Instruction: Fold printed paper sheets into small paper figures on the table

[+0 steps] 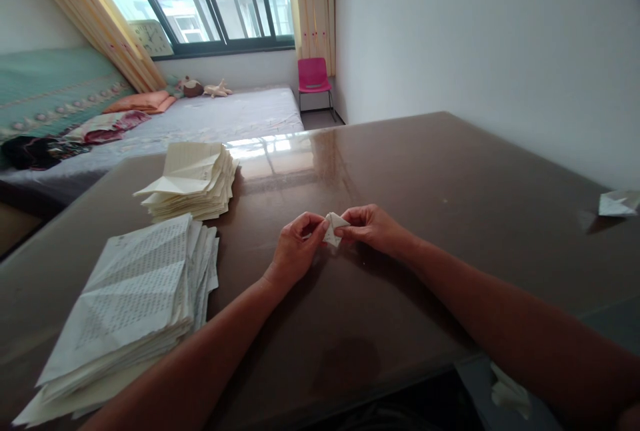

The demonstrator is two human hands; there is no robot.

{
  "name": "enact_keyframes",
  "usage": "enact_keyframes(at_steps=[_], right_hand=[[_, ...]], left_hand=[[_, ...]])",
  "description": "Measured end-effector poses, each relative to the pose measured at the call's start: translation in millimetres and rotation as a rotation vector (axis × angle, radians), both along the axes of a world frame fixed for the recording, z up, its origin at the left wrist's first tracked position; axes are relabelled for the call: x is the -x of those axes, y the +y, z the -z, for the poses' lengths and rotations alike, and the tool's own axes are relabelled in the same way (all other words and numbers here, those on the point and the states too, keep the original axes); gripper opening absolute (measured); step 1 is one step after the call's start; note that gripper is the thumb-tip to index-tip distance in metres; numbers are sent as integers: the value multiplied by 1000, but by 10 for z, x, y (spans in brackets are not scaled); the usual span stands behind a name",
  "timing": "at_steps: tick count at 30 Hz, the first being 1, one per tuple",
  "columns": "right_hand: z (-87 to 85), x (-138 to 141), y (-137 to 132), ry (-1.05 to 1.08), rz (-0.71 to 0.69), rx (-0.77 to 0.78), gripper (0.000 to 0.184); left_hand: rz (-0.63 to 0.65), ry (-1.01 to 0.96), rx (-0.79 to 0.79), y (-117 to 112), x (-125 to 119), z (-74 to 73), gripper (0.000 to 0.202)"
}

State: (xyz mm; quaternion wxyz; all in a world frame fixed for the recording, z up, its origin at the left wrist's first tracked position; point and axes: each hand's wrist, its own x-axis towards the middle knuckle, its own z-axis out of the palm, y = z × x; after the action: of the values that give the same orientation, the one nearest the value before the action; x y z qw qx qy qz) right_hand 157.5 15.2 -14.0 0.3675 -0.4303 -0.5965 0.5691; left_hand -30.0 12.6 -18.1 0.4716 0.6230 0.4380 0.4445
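Both of my hands meet over the middle of a brown table (425,178), pinching one small folded piece of printed paper (333,227). My left hand (295,248) grips its left side with curled fingers. My right hand (373,226) pinches its right side between thumb and fingertips. The paper is folded into a small pointed shape and is held just above the tabletop.
A thick stack of creased printed sheets (130,304) lies at the near left. A second stack of folded sheets (193,181) sits behind it. A folded paper piece (617,203) rests at the right edge. Beyond the table are a bed (210,118), a pink chair (314,78) and a window.
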Motion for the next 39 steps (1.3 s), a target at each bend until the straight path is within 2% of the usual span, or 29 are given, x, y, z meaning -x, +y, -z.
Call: enact_keyframes(at_steps=[3,6,11,13,16,18,20,24,28,34,39], right_hand=[[2,8,16,-4,48,-22,35],[2,11,24,-18,68,-16,38],[10,0,21,-151,36,-64,38],[14,5,13,-301,29,-137,31],[24,31,-12,-628,68,-344,18],[36,46,-34,-813,144,-471,23],[41,46,-58,-930,189,-567,31],[4,21,-120,-1042,20,-779,21],[-70,37,-236,-1203,-132,-855,32],[-50,60,-400,-1428,-146,-881,46],[-47,29,-272,-1416,-139,-849,46]], left_hand=[[80,-71,94,14,-18,18,32],[108,-74,145,31,-28,38,37],[147,37,151,43,-17,70,30],[123,205,36,26,-2,74,30],[19,545,-320,-21,20,65,40],[51,706,-537,-53,28,58,38],[145,792,-660,-77,36,63,27],[228,869,-730,-125,75,102,31],[281,892,-758,-190,131,114,38],[320,988,-773,-226,130,45,40],[314,950,-763,-199,122,46,36]])
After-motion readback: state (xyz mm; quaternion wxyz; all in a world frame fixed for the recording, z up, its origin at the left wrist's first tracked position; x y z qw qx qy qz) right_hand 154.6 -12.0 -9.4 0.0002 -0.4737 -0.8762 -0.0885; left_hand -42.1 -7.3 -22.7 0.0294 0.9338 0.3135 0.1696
